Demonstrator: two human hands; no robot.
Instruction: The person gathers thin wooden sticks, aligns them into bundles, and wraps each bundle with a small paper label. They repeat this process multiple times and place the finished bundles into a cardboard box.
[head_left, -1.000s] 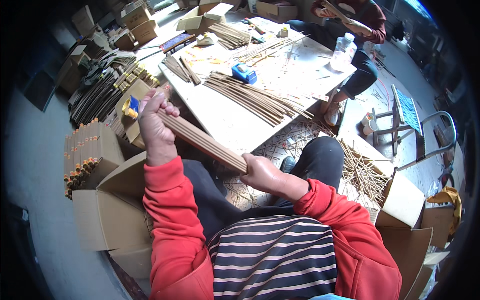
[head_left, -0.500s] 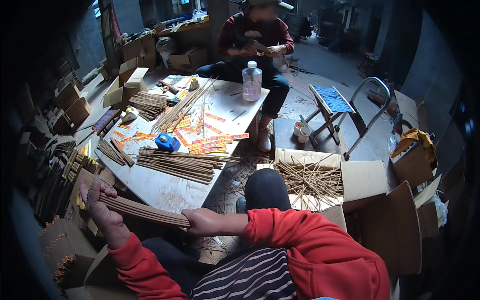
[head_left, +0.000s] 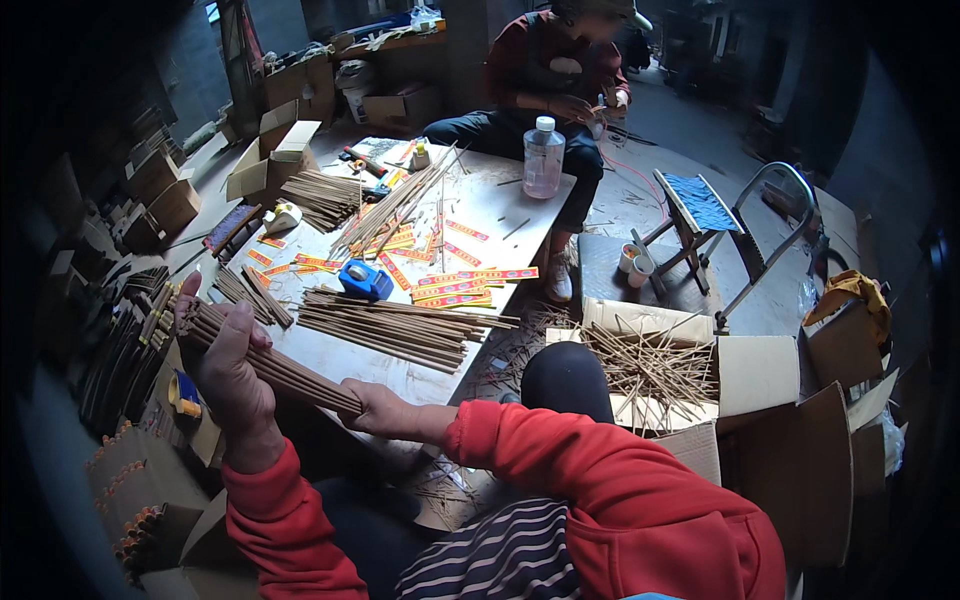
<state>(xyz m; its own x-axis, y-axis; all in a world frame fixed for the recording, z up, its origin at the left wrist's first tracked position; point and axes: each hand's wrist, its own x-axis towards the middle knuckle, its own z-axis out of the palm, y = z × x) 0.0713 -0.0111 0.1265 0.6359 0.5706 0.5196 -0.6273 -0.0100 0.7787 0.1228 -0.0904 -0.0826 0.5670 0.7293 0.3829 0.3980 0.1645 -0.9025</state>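
A bundle of thin brown incense sticks [head_left: 300, 381] slants between my hands at the near left side of the table. My left hand [head_left: 236, 375] is wrapped round its upper end, with the thumb across the sticks. At the lower end, my right hand [head_left: 382, 410] is closed on the sticks, and its fingers cover their tips. Just beyond lies a row of loose incense sticks [head_left: 390, 329] on the white table [head_left: 375, 385]. Close to that row are a blue tape dispenser [head_left: 366, 281] and several red and yellow paper labels [head_left: 455, 288].
At right, an open carton [head_left: 758, 375] holds a heap of broken sticks [head_left: 655, 372]. A clear bottle [head_left: 543, 160] stands at the table's far edge, before a seated co-worker [head_left: 555, 75]. Beyond the carton is a blue folding stool [head_left: 700, 203]. Bundled sticks [head_left: 125, 470] fill a box at lower left.
My left fingers have closed round the bundle, which now slopes more steeply and looks more gathered. The whole view has shifted, so the table appears farther right. The co-worker's hands have moved.
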